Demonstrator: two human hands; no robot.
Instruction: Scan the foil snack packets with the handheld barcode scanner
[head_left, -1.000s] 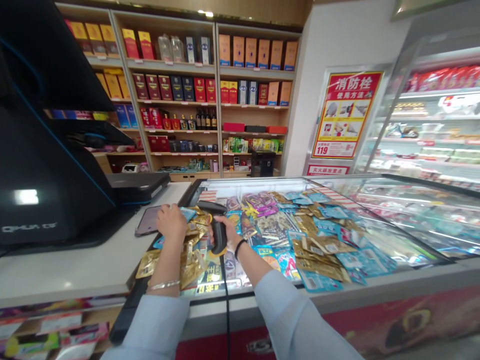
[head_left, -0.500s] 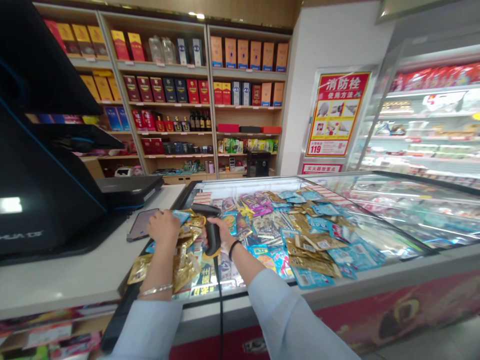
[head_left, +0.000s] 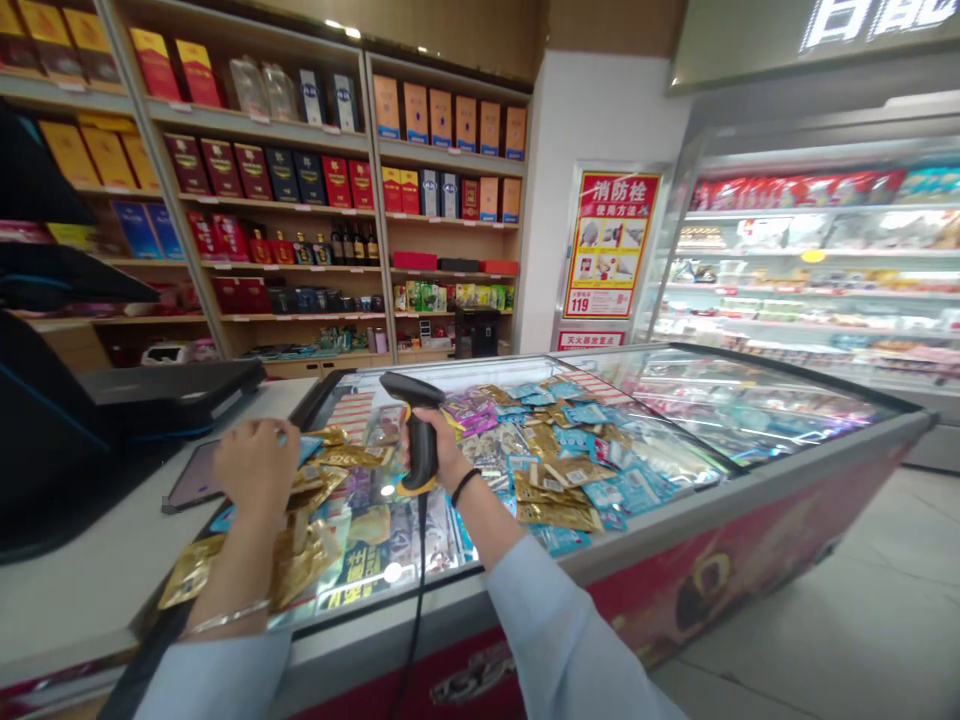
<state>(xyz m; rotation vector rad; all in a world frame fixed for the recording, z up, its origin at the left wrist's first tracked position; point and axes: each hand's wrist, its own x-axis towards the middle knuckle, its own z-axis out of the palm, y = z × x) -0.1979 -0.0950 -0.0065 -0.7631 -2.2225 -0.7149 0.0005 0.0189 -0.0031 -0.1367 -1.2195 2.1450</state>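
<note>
My right hand (head_left: 442, 440) is wrapped around the handle of a black-and-yellow barcode scanner (head_left: 421, 445), which stands upright above the glass with its cable hanging down. At the counter's edge my left hand (head_left: 259, 465) is closed, its back toward me. The edge of a blue snack packet (head_left: 307, 447) shows at its fingers; most of the packet is hidden. Below and beside this hand lie several gold snack packets (head_left: 304, 560). A larger spread of blue and gold packets (head_left: 559, 490) lies on the freezer's glass top, right of the scanner, with purple packets (head_left: 474, 412) behind.
On the white counter (head_left: 67, 600) at left, a phone (head_left: 196, 476) lies near my left hand, with a black checkout machine (head_left: 45, 430) beyond. The chest freezer (head_left: 675, 545) stretches to the right. Shelves of boxes (head_left: 300, 180) and a lit display fridge (head_left: 810, 250) stand behind.
My view has turned to the right, so the surroundings shift left in it. The scanner in my right hand has risen slightly and moved right over the glass. My left hand remains beside the packets.
</note>
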